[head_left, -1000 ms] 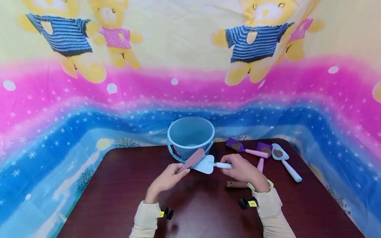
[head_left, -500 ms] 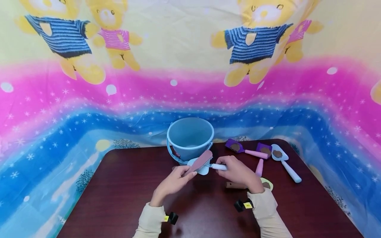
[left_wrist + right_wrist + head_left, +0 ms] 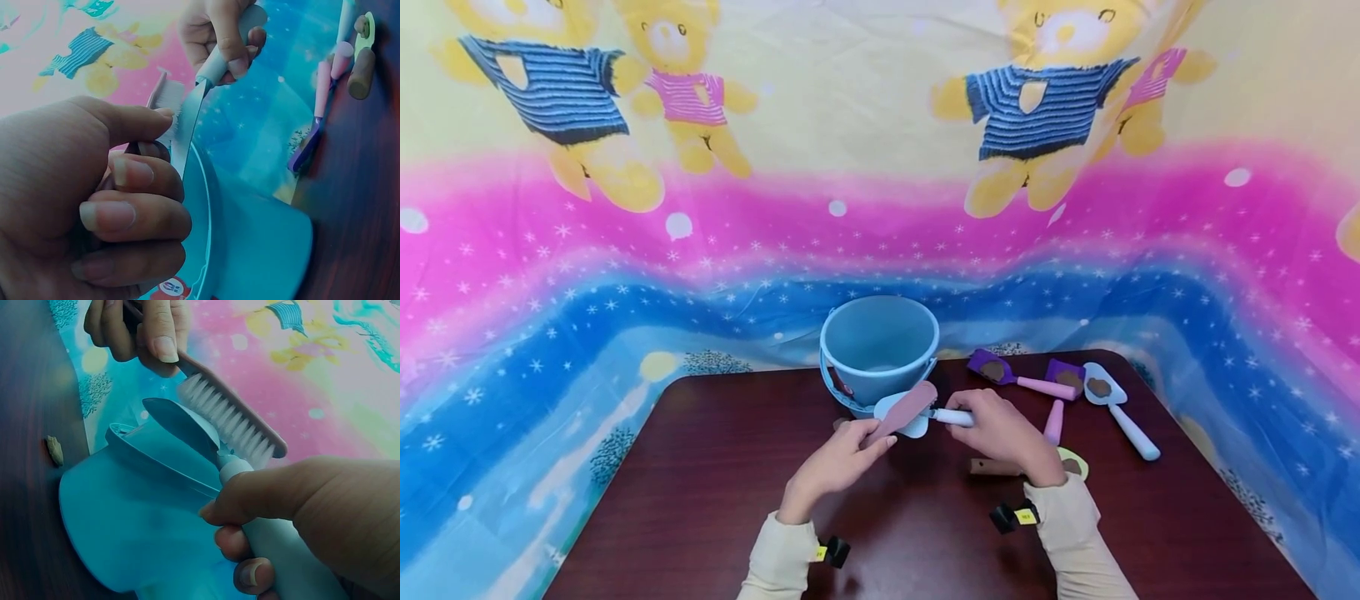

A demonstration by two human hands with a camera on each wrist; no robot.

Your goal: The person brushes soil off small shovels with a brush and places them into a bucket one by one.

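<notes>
My left hand (image 3: 835,462) grips a pink brush (image 3: 904,411) by its handle. In the right wrist view the white bristles (image 3: 228,419) face the blade of a light blue toy shovel (image 3: 181,425) and lie against or just over it near the neck. My right hand (image 3: 996,425) holds that shovel by its pale handle (image 3: 955,417), the thumb along its top. Both tools are raised at the near rim of a blue bucket (image 3: 880,367), which stands upright at the back of the table. The brush covers part of the blade in the head view.
On the right of the dark table (image 3: 715,467) lie a purple shovel with pink handle (image 3: 1045,387), another purple one (image 3: 1066,375), a light blue shovel (image 3: 1131,429) and a green one with brown handle (image 3: 996,467). Brown lumps sit on them. A small brown lump (image 3: 54,451) lies beside the bucket.
The brush has moved right along the blade, from its outer part toward the neck. My right hand has shifted slightly left with the shovel. The bucket stays put.
</notes>
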